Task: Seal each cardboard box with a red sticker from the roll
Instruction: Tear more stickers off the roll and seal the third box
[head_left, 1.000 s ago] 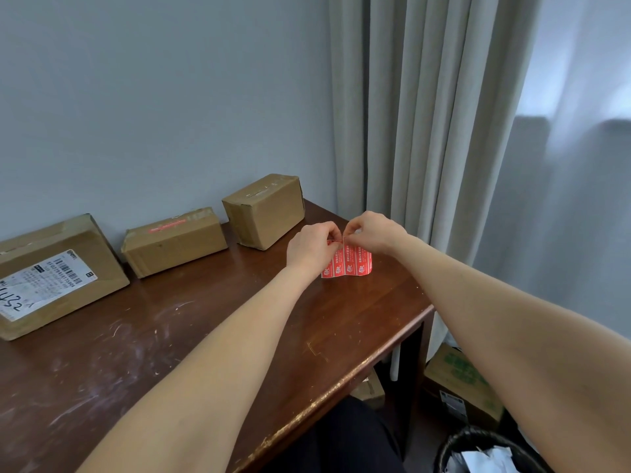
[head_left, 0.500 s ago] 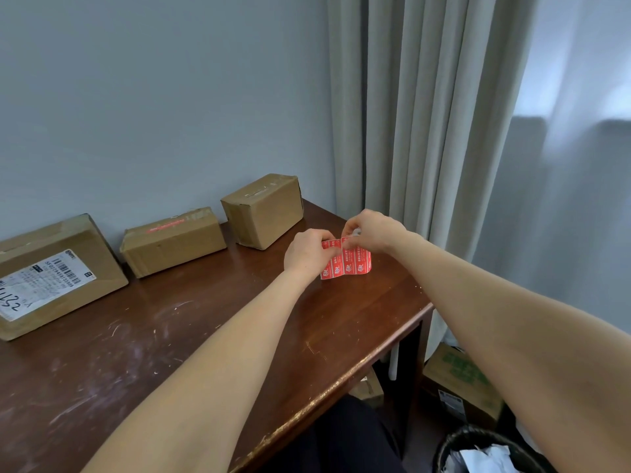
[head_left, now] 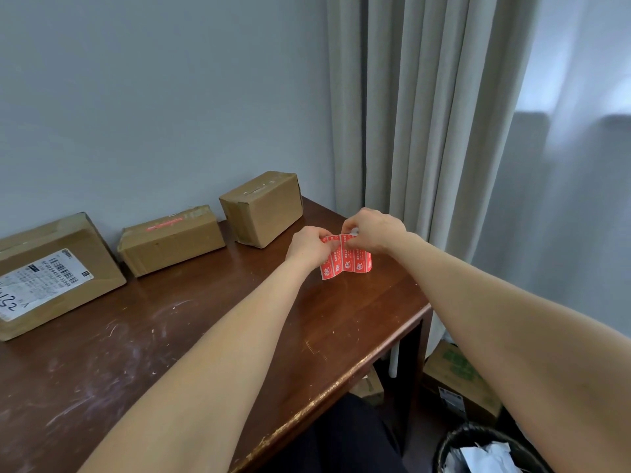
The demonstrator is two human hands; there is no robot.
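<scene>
The sticker strip [head_left: 345, 259] is held above the table [head_left: 205, 336], right of the boxes [head_left: 263, 208], pinched at its top edge by the left hand [head_left: 309, 245] and right hand [head_left: 374, 232]. Thin, limp and tacky, it is best peeled from a corner.

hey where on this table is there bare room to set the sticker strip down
The near half of the wooden table, between the front edge and the row of three boxes, is bare. So is the right corner beneath the red sticker strip. It is crowded along the wall: the labelled box, the middle box and the right box.
</scene>
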